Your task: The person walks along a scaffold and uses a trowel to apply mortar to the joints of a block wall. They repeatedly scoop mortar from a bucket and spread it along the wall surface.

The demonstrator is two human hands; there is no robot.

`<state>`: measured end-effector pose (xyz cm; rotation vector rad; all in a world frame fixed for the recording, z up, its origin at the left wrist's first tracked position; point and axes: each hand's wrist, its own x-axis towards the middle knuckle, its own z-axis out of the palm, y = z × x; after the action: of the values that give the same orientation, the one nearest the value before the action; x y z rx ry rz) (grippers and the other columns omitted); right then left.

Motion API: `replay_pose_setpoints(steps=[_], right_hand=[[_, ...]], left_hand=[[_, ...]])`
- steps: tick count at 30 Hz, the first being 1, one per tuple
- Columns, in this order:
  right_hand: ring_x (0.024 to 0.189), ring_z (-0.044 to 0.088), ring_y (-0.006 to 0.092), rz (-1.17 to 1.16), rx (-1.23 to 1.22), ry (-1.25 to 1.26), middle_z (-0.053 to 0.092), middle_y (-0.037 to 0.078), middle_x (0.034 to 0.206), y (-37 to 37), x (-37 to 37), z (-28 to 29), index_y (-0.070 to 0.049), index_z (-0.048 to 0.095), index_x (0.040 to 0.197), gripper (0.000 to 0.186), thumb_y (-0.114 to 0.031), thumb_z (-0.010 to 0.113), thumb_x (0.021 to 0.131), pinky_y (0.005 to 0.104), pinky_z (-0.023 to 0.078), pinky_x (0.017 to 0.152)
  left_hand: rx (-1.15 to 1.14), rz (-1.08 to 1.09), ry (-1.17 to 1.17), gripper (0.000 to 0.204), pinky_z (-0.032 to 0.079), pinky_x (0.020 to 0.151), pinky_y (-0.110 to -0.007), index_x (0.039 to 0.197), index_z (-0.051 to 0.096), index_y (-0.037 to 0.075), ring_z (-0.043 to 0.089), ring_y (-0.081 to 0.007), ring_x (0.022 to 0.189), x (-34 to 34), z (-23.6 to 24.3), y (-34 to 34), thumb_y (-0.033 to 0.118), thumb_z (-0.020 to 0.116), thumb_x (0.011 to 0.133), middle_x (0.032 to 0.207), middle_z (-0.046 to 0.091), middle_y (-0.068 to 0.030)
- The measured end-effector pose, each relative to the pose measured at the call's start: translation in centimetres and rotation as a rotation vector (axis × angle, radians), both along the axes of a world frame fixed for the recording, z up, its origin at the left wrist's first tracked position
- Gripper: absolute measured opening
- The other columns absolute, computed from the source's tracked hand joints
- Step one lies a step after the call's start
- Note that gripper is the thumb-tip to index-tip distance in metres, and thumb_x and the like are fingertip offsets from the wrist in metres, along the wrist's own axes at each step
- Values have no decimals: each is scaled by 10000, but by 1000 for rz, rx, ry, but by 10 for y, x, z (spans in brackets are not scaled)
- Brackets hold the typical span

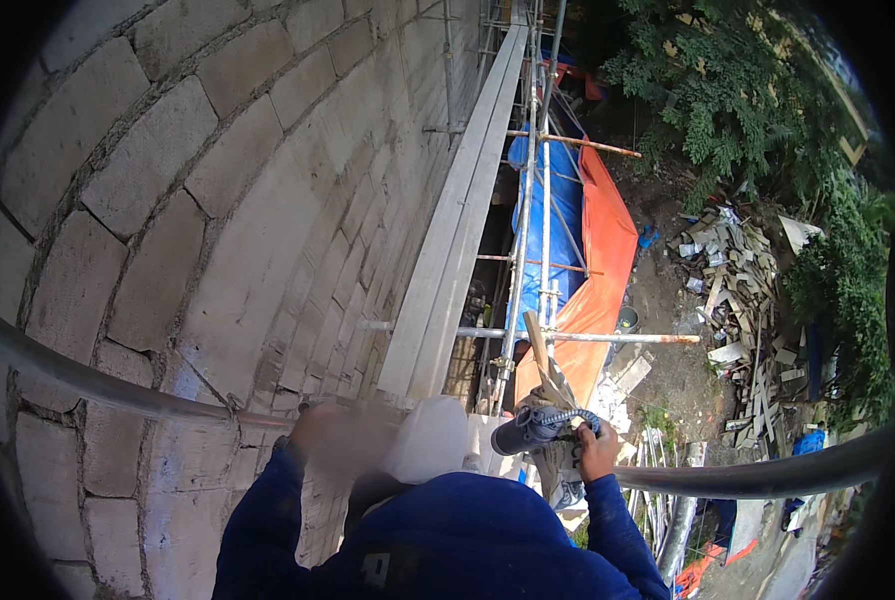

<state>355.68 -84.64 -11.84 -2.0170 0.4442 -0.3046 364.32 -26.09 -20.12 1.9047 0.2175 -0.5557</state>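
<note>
My left hand (pixel 323 435) is at lower centre against the block wall, smeared by motion, beside a blurred brownish shape and near a scaffold pipe (pixel 183 405); its grip is unclear. A pale rounded form (pixel 428 440) sits just right of it. My right hand (pixel 598 450) has its fingers closed on a black-and-grey striped cord (pixel 575 417), beside a dark grey cylindrical object (pixel 518 435) that I cannot make out clearly. A piece of wood (pixel 536 340) sticks up behind that object. A grey shoe (pixel 558 470) shows below it.
Long planks (pixel 458 210) run along the block wall (pixel 118 180), beside scaffold tubes (pixel 633 338). Far below are blue (pixel 548 225) and orange (pixel 608 230) tarps and a heap of scrap timber (pixel 738 290). Trees (pixel 698 90) stand at the right. Another curved pipe (pixel 758 475) crosses at lower right.
</note>
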Motion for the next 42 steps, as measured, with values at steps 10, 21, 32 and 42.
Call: replay_pose_setpoints(steps=[10,21,32,42], right_hand=[[656,562,175,-2,27,-30,610,88,689,-11,112,-9,46,634,823,209,-162,618,839,341,461,651],[716,661,280,-223,-71,349,700,191,790,-41,338,-90,70,695,921,250,-148,668,802,396,505,702],[940,606,437,-305,-291,389,653,265,947,-69,601,-112,22,689,987,280,-216,693,839,498,466,839],[577,585,289,-281,-278,175,616,168,625,-98,868,-160,82,645,812,204,-117,613,779,418,472,607]], left_hand=[[91,-239,-229,329,530,762,-303,1152,647,-27,659,-151,822,217,22,-78,217,586,940,951,695,-82],[157,-51,195,300,564,684,-320,1095,668,11,688,-202,783,496,-151,84,254,671,918,925,690,-92],[182,-77,-244,331,525,844,-354,1110,660,-10,678,-233,958,880,88,28,251,635,907,1013,705,-142],[165,-313,-285,374,510,892,-339,1211,627,-9,661,-226,1029,1079,176,-68,238,632,930,1126,692,-121]])
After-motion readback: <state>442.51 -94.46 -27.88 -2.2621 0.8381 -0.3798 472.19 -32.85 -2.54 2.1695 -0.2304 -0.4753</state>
